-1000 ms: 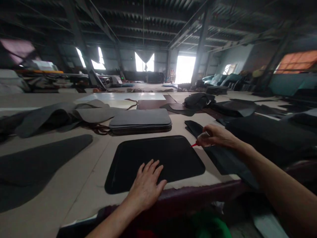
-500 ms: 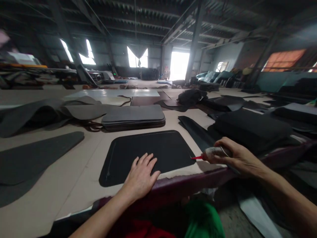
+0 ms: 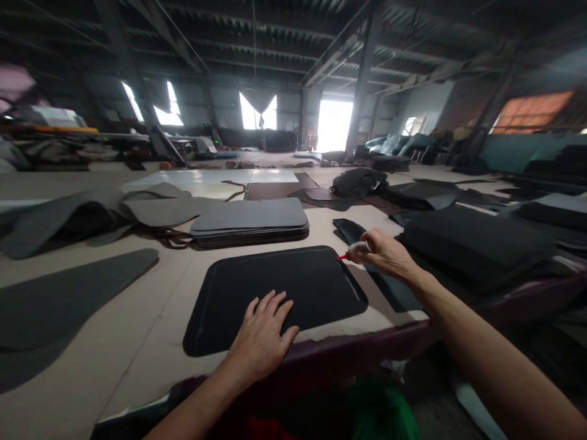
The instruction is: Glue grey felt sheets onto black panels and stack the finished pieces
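A black rounded-rectangle panel (image 3: 293, 287) lies flat on the tan table (image 3: 151, 342) in front of me. My left hand (image 3: 263, 333) rests open and flat on the panel's near edge, fingers spread. My right hand (image 3: 383, 252) is closed round a small white bottle with a red nozzle (image 3: 355, 249). The red tip points at the panel's far right corner. A pale line runs along the panel's rim.
A stack of grey panels (image 3: 250, 221) sits just behind the black one. Grey cut pieces (image 3: 68, 293) lie at the left, black strips and piles (image 3: 468, 241) at the right. A dark red table edge (image 3: 348, 354) runs along the front.
My right hand with the bottle has moved from the panel's near right edge up to its far right corner. The left hand has stayed on the panel.
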A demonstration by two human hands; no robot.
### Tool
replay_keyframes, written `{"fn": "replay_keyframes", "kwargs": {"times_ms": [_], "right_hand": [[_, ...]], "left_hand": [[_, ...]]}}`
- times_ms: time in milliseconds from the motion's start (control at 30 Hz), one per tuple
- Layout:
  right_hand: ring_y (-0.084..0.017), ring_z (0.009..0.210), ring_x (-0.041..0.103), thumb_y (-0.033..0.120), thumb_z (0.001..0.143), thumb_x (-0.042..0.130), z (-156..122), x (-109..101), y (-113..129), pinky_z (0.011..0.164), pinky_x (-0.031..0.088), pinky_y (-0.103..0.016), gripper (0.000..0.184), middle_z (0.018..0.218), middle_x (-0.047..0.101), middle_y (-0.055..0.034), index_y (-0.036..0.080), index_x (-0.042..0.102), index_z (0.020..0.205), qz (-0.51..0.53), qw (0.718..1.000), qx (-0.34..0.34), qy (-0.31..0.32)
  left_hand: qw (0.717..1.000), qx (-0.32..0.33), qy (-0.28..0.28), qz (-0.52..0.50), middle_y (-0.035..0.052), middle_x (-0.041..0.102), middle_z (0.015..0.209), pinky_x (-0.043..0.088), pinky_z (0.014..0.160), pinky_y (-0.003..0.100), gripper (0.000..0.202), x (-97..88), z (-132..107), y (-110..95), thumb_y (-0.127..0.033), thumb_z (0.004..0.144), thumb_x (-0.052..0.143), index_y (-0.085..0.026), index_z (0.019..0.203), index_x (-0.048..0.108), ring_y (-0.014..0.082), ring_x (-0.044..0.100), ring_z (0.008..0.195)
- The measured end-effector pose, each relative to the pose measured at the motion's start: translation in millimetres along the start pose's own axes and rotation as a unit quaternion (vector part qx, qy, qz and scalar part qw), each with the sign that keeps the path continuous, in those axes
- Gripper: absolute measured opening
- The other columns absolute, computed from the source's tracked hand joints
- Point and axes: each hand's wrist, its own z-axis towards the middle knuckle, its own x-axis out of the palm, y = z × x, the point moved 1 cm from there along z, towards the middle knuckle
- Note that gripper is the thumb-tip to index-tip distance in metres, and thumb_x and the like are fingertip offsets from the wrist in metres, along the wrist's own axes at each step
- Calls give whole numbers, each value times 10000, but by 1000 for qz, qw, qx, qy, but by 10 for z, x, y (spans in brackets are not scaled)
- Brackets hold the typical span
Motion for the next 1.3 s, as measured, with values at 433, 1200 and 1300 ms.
{"fn": "replay_keyframes", "kwargs": {"times_ms": [433, 1200, 1300], "right_hand": [[-217, 821, 600, 570, 717, 744, -685, -448, 48, 655, 455, -315, 489, 936, 638, -21, 238, 586, 1040, 133, 978, 138, 88], [-176, 846, 524, 386, 825, 680, -534, 81, 1090, 732, 410, -309, 281, 965, 532, -5, 226, 561, 1022, 265, 941, -91, 192], [-173, 824, 521, 369, 813, 679, -441, 160, 1311, 710, 410, -308, 275, 949, 533, 0, 228, 556, 1014, 275, 932, -103, 212]], "left_hand": [[1000, 10, -13, -8, 56, 389, 1569, 217, 1197, 589, 519, 49, 22, 23, -477, 985, 467, -232, 1441, 502, 299, 286, 1473], [952, -120, -191, -205, 68, 686, 1200, 463, 1056, 403, 407, -543, -444, 1276, -394, 947, 392, -185, 1160, 668, 241, 623, 1130], [957, -142, -180, -175, 92, 695, 1169, 472, 1038, 439, 394, -462, -683, 1633, -350, 936, 391, -166, 1125, 683, 265, 629, 1114]]}}
